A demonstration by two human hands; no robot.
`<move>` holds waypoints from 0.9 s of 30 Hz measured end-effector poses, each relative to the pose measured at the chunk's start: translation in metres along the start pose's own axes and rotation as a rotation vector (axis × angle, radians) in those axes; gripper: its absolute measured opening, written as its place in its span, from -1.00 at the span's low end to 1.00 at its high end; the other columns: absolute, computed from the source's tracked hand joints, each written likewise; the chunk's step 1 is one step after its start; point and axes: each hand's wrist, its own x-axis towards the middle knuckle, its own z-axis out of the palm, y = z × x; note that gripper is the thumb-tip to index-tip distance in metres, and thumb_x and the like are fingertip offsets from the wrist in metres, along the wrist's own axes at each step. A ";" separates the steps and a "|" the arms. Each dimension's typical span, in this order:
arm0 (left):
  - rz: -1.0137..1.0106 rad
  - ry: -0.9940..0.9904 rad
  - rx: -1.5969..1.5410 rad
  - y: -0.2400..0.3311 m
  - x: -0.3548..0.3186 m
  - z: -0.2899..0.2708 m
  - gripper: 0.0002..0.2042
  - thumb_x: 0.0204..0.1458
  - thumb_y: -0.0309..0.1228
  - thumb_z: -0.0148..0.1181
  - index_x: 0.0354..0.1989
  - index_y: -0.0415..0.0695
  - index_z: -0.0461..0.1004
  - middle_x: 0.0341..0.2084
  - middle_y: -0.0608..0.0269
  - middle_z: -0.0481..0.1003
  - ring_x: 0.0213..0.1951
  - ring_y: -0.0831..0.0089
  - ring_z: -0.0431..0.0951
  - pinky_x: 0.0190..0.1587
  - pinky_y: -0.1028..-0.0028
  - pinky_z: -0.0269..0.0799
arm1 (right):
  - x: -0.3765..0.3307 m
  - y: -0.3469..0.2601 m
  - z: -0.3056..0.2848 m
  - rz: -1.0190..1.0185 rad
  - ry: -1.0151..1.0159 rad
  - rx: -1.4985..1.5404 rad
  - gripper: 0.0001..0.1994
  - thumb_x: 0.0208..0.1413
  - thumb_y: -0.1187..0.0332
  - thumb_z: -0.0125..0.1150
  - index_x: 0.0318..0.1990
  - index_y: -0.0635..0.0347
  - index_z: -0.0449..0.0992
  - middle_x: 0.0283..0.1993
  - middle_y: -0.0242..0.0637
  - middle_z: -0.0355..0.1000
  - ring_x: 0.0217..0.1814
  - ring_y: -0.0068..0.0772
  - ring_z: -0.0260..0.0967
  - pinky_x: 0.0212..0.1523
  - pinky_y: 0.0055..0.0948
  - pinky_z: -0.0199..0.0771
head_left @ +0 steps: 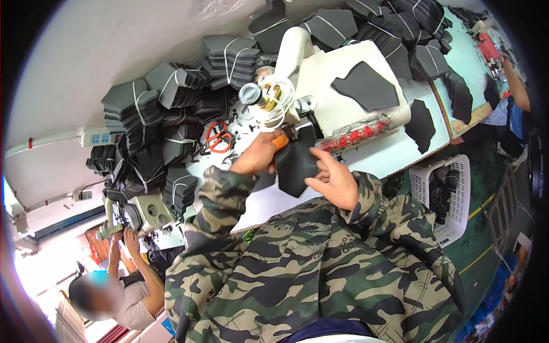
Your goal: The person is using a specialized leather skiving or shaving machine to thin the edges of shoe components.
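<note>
A dark, angular sheet-material panel (295, 167) lies beneath the head of a white sewing machine (291, 57). My left hand (258, 153), with an orange cover on one finger, grips the panel's left edge close to the machine's needle area; its lower fingers are partly hidden. On the opposite edge rests my right hand (336, 182), thumb and forefinger spread apart and touching the panel. Orange-handled scissors (219, 137) lie left of my left hand among dark scraps. Another dark cut panel (366, 86) is on the machine's white bed.
Tied stacks of dark panels (134, 108) line the table's back and left. More bundles (392, 40) sit behind the machine. A white plastic basket (466, 197) with dark pieces stands right. A co-worker (123, 297) works at another machine lower left; another person's arm (514, 86) shows far right.
</note>
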 end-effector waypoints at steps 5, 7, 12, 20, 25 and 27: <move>0.077 -0.045 -0.062 -0.016 0.010 0.001 -0.77 0.12 -0.45 -0.22 -0.26 -0.22 0.42 -0.78 0.35 0.32 -0.79 0.59 0.26 -0.75 0.61 0.13 | -0.003 0.019 -0.008 -0.058 0.218 0.413 -0.46 0.05 0.57 0.10 0.20 0.44 0.09 -0.04 -0.08 0.43 -0.15 -0.50 0.43 -0.15 -0.55 0.43; 0.106 -0.017 0.002 -0.013 0.011 -0.006 -0.82 0.14 -0.40 -0.14 -0.35 -0.23 0.36 -0.78 0.32 0.29 -0.78 0.59 0.25 -0.74 0.57 0.15 | 0.008 0.011 -0.019 -0.166 0.269 0.428 -0.50 0.07 0.59 0.06 0.19 0.45 0.13 -0.05 -0.13 0.43 -0.11 -0.53 0.39 -0.13 -0.57 0.41; 0.321 0.644 0.883 -0.100 0.012 -0.044 -0.80 0.02 -0.30 0.11 -0.21 -0.09 0.39 -0.56 0.04 0.45 -0.51 0.13 0.52 -0.49 0.27 0.41 | 0.028 -0.064 -0.102 -0.743 0.799 -0.549 -0.74 0.07 0.58 0.04 -0.08 0.25 0.48 -0.14 -0.13 0.47 -0.17 -0.27 0.44 -0.15 -0.46 0.40; 0.205 0.460 1.189 -0.161 0.015 -0.042 -0.54 -0.21 -0.25 0.35 -0.11 -0.03 0.33 -0.37 0.10 0.49 -0.38 0.10 0.56 -0.41 0.19 0.44 | 0.026 -0.027 -0.088 -0.624 0.541 -0.864 -0.70 -0.12 0.44 0.23 -0.14 0.16 0.48 -0.14 -0.20 0.44 0.00 -0.16 0.35 0.00 -0.24 0.29; 0.206 0.583 1.309 -0.145 0.000 -0.031 -0.70 -0.22 -0.32 0.32 -0.31 -0.10 0.40 -0.52 0.17 0.51 -0.31 0.13 0.55 -0.33 0.17 0.41 | 0.012 -0.013 -0.033 -0.457 0.145 -0.343 -0.76 -0.07 0.44 0.22 -0.19 0.24 0.50 -0.33 -0.17 0.48 -0.26 -0.19 0.47 -0.26 -0.38 0.45; 0.351 0.582 1.424 -0.144 -0.007 -0.035 -0.86 -0.20 -0.41 0.24 -0.44 -0.13 0.48 -0.56 0.10 0.51 -0.33 0.09 0.53 -0.27 0.13 0.38 | 0.011 -0.009 -0.024 -0.199 -0.124 -0.188 -0.78 -0.10 0.44 0.21 -0.22 0.19 0.53 -0.19 -0.13 0.46 -0.11 -0.17 0.44 -0.12 -0.35 0.43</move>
